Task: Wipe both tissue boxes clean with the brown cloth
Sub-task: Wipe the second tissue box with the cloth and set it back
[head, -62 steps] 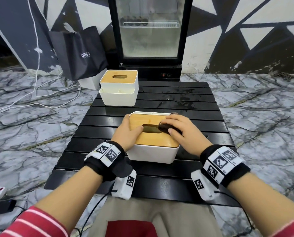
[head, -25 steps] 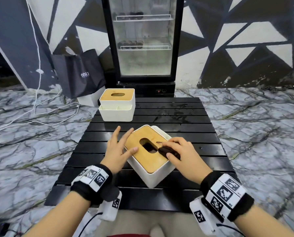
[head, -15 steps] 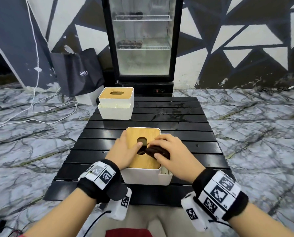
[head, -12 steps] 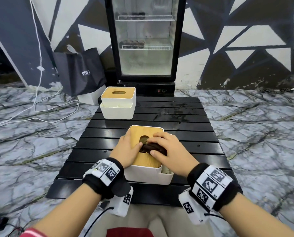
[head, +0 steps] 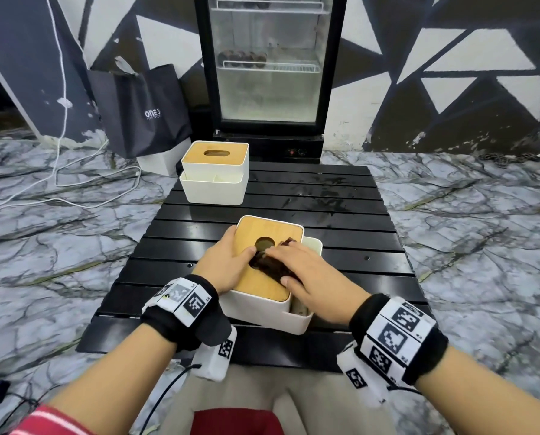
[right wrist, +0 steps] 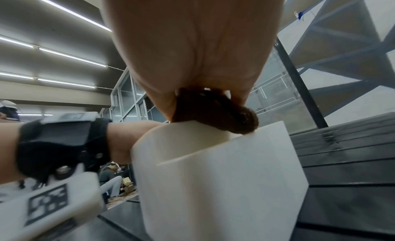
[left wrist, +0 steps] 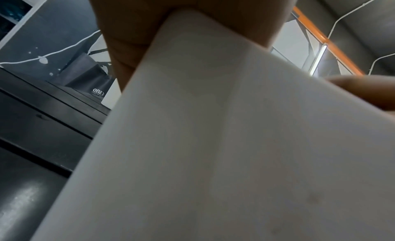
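Note:
The near tissue box is white with a bamboo lid and stands lengthwise on the black slatted table. My left hand grips its left side, thumb on the lid. My right hand holds the bunched brown cloth against the lid, just below the oval slot. In the right wrist view the cloth sits between palm and thumb above the box. The left wrist view is filled by the box wall. A second, identical tissue box stands at the table's far left corner.
A glass-door fridge stands behind the table, with a dark bag to its left. White cables lie on the marble floor at the left. The table's right half and far middle carry wet streaks.
The near box turned from diagonal to lengthwise. My left hand went from spread fingers to gripping its left side. My right hand slid the cloth slightly toward me, off the slot.

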Available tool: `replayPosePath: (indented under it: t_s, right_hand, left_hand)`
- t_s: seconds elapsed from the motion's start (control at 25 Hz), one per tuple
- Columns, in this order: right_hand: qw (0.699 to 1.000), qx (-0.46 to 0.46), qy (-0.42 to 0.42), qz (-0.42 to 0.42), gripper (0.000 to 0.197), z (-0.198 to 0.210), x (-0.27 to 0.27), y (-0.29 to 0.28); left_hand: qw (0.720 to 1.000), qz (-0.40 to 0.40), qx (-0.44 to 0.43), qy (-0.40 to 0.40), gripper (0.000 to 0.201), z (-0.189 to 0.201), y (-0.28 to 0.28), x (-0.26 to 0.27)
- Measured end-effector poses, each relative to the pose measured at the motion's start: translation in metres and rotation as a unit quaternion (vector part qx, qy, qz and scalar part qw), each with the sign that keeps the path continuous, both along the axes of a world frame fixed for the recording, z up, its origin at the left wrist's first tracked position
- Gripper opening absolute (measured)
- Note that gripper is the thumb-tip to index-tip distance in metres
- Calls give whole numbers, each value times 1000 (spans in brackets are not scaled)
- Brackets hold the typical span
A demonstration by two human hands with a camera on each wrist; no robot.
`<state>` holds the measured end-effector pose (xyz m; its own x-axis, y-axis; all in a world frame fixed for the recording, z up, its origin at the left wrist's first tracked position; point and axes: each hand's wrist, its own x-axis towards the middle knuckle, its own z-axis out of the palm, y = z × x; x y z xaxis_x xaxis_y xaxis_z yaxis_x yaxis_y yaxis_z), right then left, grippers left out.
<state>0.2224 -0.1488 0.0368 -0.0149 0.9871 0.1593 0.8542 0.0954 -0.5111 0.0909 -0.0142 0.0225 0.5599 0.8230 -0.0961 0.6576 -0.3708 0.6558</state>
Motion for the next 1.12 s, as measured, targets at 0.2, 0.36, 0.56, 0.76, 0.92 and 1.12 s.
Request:
replayPosePath:
  t_s: [0.2,0.36,0.56,0.76,0.92,1.12]
  right_hand:
    - [999,-14,-41,-33,44,-1,27,30]
    - [999,-12,-9,-49,45,-4,19,25]
    - [999,3,4,39,46,-12,-10,-13]
    - [999,-27,19,23,44,-8,8,4]
    - [999,-24,-7,-22,43,-1,31,29]
    - [1000,-25,5,-18,46,-3,17,21]
  left_hand:
    - [1000,5,-6,-6,59,4,-5,-1]
    - [1000,7,1,-12,54,3,-7,0]
    - [1000,6,2,-9,56,1,-5,0]
    - [1000,-3,-10,-2,61,3,-5,-1]
    - [1000,-4,-11,-3,59,5,-6,-1]
    - [1000,3,-5,10,63,2,-5,0]
